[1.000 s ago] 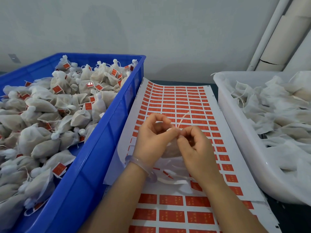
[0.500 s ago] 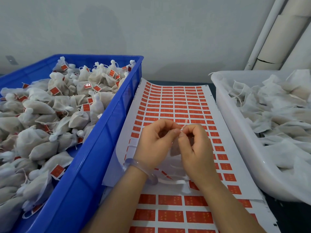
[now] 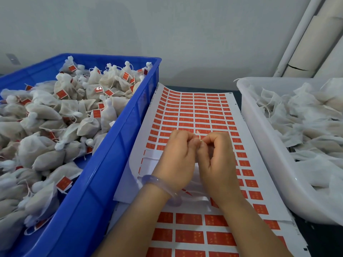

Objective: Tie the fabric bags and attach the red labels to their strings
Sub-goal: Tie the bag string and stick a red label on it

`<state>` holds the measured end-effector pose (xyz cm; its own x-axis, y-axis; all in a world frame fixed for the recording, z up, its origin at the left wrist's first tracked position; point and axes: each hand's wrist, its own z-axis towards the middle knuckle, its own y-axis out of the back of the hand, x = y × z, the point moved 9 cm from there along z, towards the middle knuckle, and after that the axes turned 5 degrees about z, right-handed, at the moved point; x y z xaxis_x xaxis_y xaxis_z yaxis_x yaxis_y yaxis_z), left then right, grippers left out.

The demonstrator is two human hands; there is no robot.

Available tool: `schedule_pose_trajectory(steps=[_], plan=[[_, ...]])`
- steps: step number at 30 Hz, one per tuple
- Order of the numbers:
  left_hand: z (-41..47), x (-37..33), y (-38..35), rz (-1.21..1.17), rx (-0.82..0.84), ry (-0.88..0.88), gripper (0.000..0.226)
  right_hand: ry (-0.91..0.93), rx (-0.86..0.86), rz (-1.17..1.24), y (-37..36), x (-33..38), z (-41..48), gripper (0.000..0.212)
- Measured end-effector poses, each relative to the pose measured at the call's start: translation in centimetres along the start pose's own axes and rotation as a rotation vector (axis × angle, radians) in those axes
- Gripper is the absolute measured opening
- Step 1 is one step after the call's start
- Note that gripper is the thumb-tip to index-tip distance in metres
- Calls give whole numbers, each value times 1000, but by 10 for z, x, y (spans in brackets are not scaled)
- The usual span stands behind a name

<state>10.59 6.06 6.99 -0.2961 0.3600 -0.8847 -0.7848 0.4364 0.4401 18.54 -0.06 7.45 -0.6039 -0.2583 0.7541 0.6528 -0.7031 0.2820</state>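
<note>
Nearest me a label sheet [image 3: 189, 236] lay flat under my forearms, so a red label was within easy reach. Above it my left hand [image 3: 178, 162] and right hand [image 3: 217, 160] met knuckle to knuckle, fingers curled. Both pinched the string [image 3: 198, 133], whose end poked up between them; I judged I was drawing the knot tight. The bag itself sat hidden under my palms. To my left the blue crate [image 3: 104, 182] held tied bags [image 3: 61, 112] with labels on. To my right the white tub [image 3: 263, 145] held loose bags [image 3: 306, 127], waiting.
</note>
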Motion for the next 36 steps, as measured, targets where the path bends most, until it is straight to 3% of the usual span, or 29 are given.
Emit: schedule_pose_trajectory(steps=[3,6,15,17,19,29,36], plan=[[-1,16,-11,-337,191,216,26,15,19,29,-2,4,-1,4],[-2,17,-12,-553,266,283,30,37,47,33,-4,8,-3,2],[-2,18,-18,-751,289,321,36,204,-58,-86,13,22,0,10],[0,23,-17,-777,269,339,29,241,-78,-145,16,25,0,14],[0,24,-16,-775,280,336,20,275,-103,-185,20,29,0,15],[4,27,-11,-613,187,323,33,222,-156,-252,22,25,0,11],[3,26,-13,-328,170,286,30,48,-43,-96,13,6,3,6]])
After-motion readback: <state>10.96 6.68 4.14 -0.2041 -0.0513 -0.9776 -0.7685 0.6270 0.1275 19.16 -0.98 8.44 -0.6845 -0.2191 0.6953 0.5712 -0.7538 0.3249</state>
